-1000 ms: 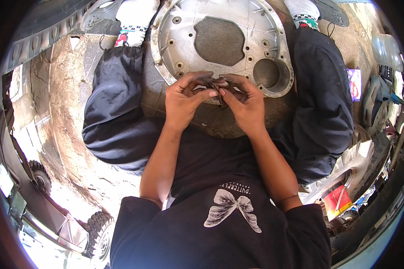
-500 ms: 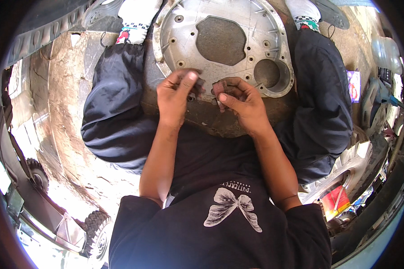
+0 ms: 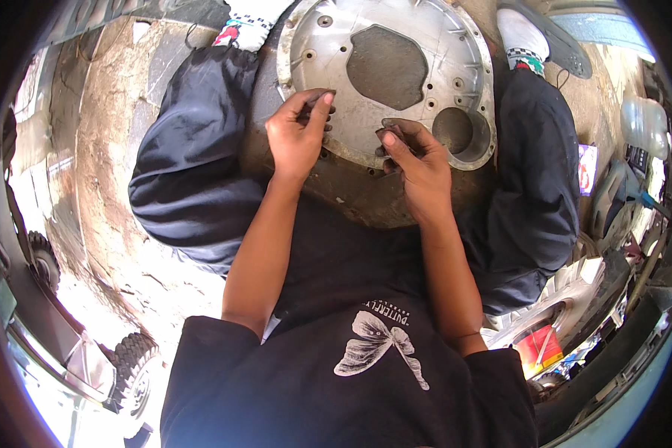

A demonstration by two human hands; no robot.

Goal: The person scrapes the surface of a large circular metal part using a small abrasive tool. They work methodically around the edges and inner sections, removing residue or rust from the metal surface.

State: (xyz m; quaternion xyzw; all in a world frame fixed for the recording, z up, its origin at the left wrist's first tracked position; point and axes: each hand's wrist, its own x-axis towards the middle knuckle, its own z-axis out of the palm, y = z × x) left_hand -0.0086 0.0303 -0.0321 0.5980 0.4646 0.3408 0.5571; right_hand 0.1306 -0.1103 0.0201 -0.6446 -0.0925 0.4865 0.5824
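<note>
A round grey cast-metal bell housing (image 3: 328, 67) lies flat between my legs, with a large opening in its middle and a smaller round one at its right. Above its near left edge, my left hand (image 3: 297, 142) is closed, thumb pressed against the curled fingers. What it may hold is too small to make out. My right hand (image 3: 422, 160) is beside it, near the smaller opening. Its thumb and fingers pinch a small dark reddish piece (image 3: 384, 137), whose kind I cannot tell. The two hands are apart.
My legs in dark trousers flank the housing, which rests on a brown surface (image 3: 366, 205). To the right are a purple packet (image 3: 587, 170), a clear plastic bottle (image 3: 642, 123), a red and yellow container (image 3: 539, 349) and a large tyre (image 3: 575, 287). Wheels (image 3: 133, 377) stand at the lower left.
My hands have moved a little farther apart. The right fingers now cover more of the small piece. The whole view has shifted, so the housing appears farther right.
</note>
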